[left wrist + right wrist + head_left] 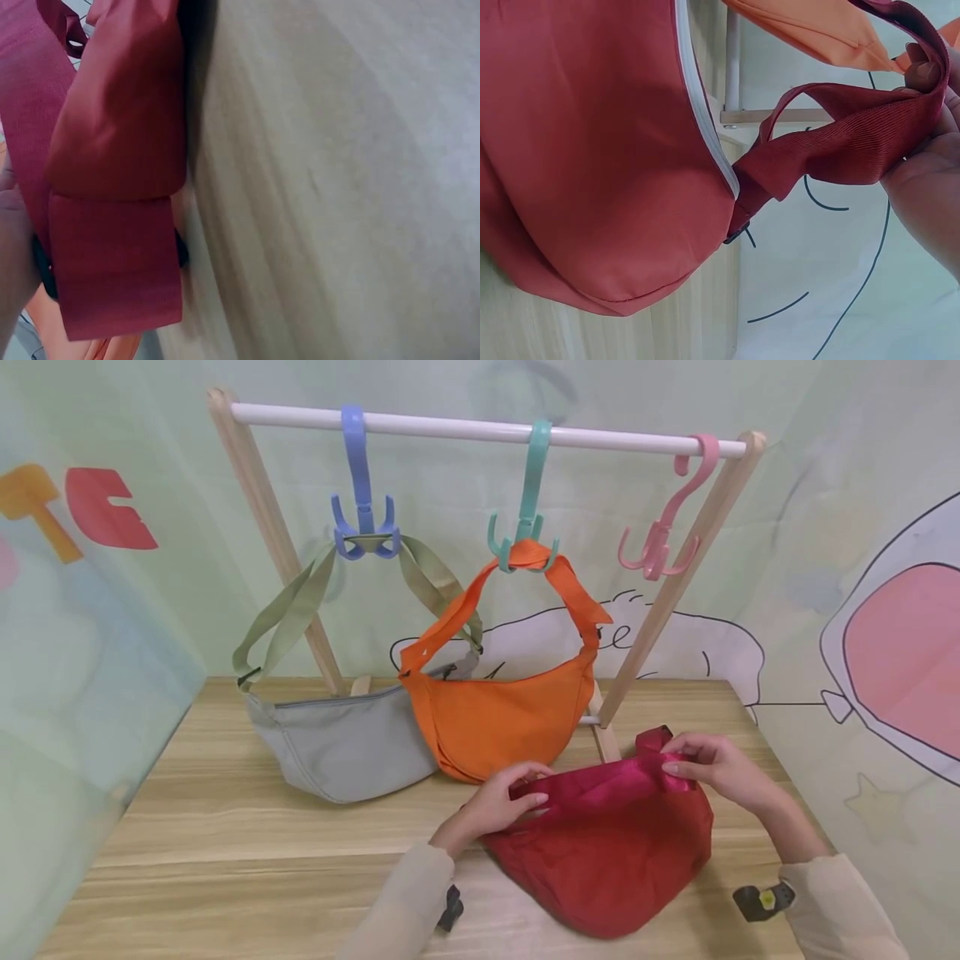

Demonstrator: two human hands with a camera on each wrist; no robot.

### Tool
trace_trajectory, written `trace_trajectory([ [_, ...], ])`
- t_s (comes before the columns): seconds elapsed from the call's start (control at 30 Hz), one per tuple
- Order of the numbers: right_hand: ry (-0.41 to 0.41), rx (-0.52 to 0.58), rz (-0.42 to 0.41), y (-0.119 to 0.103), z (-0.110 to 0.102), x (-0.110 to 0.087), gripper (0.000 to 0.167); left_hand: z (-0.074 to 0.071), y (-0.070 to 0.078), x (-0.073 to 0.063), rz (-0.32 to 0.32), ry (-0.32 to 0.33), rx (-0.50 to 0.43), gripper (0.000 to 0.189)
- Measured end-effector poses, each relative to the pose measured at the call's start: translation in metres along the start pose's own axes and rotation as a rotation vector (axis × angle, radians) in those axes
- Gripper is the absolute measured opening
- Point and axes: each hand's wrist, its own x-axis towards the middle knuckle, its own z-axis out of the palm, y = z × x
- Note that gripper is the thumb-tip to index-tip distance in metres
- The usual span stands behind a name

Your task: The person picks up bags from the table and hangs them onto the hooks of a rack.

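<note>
A red crescent-shaped shoulder bag (607, 860) lies at the front right of the table, its wide strap (592, 789) stretched along the top. My left hand (502, 802) grips the strap near its left end, thumb in front and fingers behind. At the other end my right hand (720, 768) pinches a fold of the same strap. The right wrist view shows that strap (847, 142) looped up from the bag's corner into the curled fingers (922, 75). A pale zipper (697, 97) runs along the bag's edge there.
A wooden rack (652, 602) with a white rail (450, 428) stands behind. A grey bag (352, 752) hangs from a blue hook (363, 485); an orange bag (502, 718) hangs from a green hook (532, 485). The pink hook (660, 539) at the right bears no bag.
</note>
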Motion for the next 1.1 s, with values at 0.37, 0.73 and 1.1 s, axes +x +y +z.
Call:
trace_trajectory([
  [0.37, 0.007, 0.01, -0.006, 0.001, 0.001, 0.002, 0.016, 0.001, 0.011, -0.004, 0.001, 0.033, 0.034, 0.032],
  [0.73, 0.032, 0.024, 0.009, 0.002, -0.001, 0.007, 0.018, 0.001, 0.004, -0.006, -0.069, -0.021, 0.024, 0.06],
  [1.1, 0.048, 0.045, -0.045, 0.002, -0.001, 0.012, 0.016, -0.002, 0.005, -0.004, -0.009, 0.001, 0.119, 0.044],
])
